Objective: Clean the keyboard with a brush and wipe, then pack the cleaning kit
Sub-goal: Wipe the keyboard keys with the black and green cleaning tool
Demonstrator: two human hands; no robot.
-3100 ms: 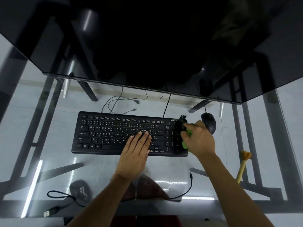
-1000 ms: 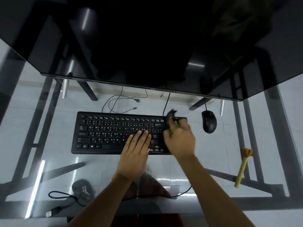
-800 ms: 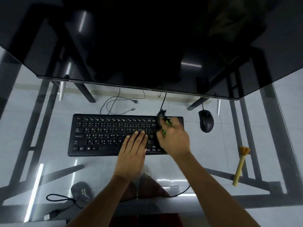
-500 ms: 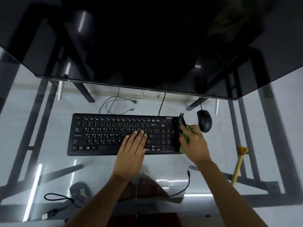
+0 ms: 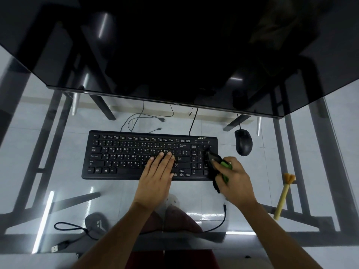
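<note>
A black keyboard (image 5: pixel 136 152) lies on the glass desk (image 5: pixel 58 191). My left hand (image 5: pixel 157 177) rests flat on the keys right of the middle, fingers together, holding nothing. My right hand (image 5: pixel 235 181) is closed around a green-and-black brush (image 5: pixel 223 167). Its dark tip touches the number pad at the keyboard's right end. A yellow brush (image 5: pixel 283 195) with an orange head lies on the glass to the right, apart from both hands.
A black mouse (image 5: pixel 243 145) sits right of the keyboard. A dark monitor (image 5: pixel 174 55) overhangs the back of the desk. A loose cable (image 5: pixel 217 224) runs near the front edge. A grey pouch (image 5: pixel 96 224) with a cord and USB plug lies at front left.
My right hand swept the brush left across the keyboard's upper right keys, then back to the number pad at the right end. My left hand stayed flat on the keys.
</note>
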